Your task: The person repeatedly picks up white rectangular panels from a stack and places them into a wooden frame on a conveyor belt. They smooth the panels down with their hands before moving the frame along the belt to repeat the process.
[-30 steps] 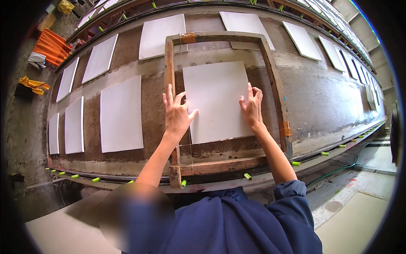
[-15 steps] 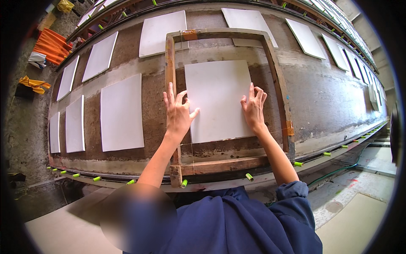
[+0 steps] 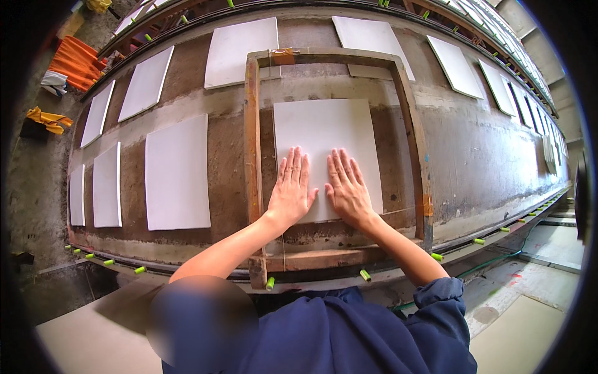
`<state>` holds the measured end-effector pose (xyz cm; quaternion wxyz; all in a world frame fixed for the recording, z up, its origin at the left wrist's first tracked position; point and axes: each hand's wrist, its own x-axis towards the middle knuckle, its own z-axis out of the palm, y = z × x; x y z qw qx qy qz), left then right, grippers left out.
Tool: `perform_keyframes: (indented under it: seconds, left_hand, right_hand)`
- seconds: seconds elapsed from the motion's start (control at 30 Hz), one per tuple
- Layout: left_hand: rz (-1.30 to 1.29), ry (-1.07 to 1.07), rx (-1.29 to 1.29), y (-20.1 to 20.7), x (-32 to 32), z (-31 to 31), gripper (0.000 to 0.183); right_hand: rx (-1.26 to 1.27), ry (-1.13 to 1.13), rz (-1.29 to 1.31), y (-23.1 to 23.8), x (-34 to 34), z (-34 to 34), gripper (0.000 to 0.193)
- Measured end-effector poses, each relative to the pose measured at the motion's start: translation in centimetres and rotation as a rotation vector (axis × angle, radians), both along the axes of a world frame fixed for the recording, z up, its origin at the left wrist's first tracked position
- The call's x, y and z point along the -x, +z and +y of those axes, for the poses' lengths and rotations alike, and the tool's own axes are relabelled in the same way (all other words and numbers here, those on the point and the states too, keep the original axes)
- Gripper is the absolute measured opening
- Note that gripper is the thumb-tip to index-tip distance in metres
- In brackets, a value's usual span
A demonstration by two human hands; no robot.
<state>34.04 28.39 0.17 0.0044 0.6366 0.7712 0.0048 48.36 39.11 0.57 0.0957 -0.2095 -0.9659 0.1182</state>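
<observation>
A white rectangular panel point(image 3: 324, 124) lies flat on the long brown table, inside a wooden frame point(image 3: 408, 112). My left hand point(image 3: 291, 192) rests palm down on the left half of the panel, its fingers stretched out and pointing away from me. Flat on the right half is my right hand point(image 3: 347, 190), fingers also straight, thumb toward the left one. A narrow gap separates the two thumbs. Neither hand grips anything. The frame surrounds the panel without touching it, and orange-brown tape point(image 3: 282, 57) is wrapped on its far bar.
More white panels point(image 3: 177, 174) lie in rows on the table point(image 3: 461, 162), left, far and right. Small green pegs point(image 3: 365, 275) line its near rail. Orange cloth point(image 3: 76, 65) hangs at the far left. A green hose point(image 3: 492, 265) runs along the right front.
Both hands have moved inward from the panel's side edges and nearer to me. Their fingers, bent at the edges before, now lie flat on its surface.
</observation>
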Motion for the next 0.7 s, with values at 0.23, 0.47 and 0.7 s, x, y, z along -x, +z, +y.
perform_keyframes:
  seconds: [0.23,0.47,0.7]
  left_hand:
    - [-0.140,-0.020,-0.056,0.2,3.5,6.4,0.078]
    - [-0.117,0.351,-0.277,-2.1,6.4,10.4,0.082]
    - [-0.052,0.372,-0.323,-2.1,3.0,6.1,0.093]
  right_hand:
    - [-0.038,0.132,0.030,-0.4,3.9,5.6,0.057]
    - [-0.153,-0.089,0.135,-2.0,7.7,11.6,0.054]
    - [-0.247,-0.273,0.122,-3.5,3.8,8.4,0.056]
